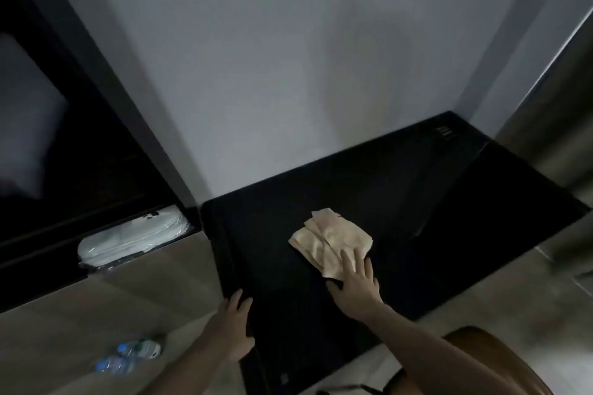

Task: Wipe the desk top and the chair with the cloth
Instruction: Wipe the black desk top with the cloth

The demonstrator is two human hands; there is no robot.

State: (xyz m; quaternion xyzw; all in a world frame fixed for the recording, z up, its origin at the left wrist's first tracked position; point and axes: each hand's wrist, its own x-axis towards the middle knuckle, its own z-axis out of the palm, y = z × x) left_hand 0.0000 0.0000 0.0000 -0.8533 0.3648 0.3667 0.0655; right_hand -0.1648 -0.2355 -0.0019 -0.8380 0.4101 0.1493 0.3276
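Note:
A crumpled beige cloth (330, 242) lies on the black desk top (417, 218), near its middle. My right hand (354, 287) rests flat on the cloth's near edge, fingers spread and pressing it against the desk. My left hand (232, 327) holds the desk's front left corner, fingers on top of the edge. A brown chair (500, 359) shows at the bottom right, partly behind my right forearm.
A grey wall rises behind the desk. A dark cabinet stands at the left, with a white wrapped bundle (131, 236) on its low shelf. Two plastic water bottles (128, 356) lie on the floor at the lower left. A curtain hangs at the right.

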